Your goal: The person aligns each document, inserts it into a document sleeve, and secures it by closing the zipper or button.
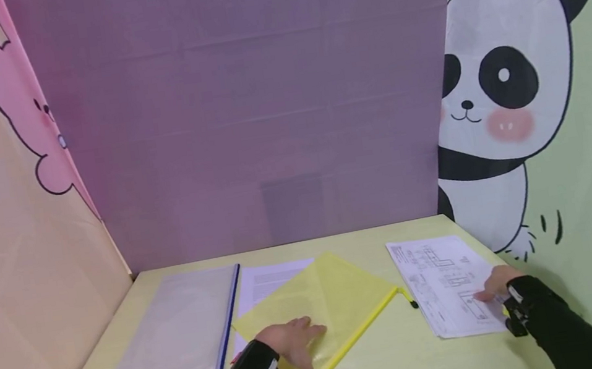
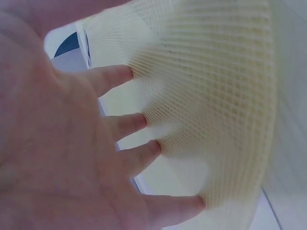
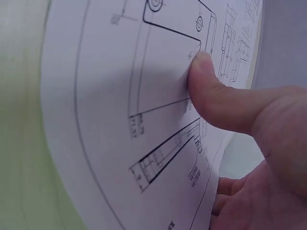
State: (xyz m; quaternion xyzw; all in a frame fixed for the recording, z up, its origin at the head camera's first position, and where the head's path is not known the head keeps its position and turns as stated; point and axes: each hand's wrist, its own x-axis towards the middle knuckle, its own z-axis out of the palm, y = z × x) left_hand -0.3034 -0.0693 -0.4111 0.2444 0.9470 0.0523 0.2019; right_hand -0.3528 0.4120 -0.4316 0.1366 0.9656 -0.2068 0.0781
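A yellow mesh zip pouch lies slantwise on the table, with a zip pull at its right corner. My left hand touches the pouch's near left part, fingers spread; in the left wrist view the fingertips press into the mesh. On the right is a small stack of papers printed with technical drawings. My right hand pinches the right edge of these papers. In the right wrist view the thumb lies on the printed face while the other fingers are behind the sheets.
A translucent file folder with a blue edge strip lies at the left of the table. Printed paper shows partly from under the pouch. A purple panel stands behind, with side walls left and right.
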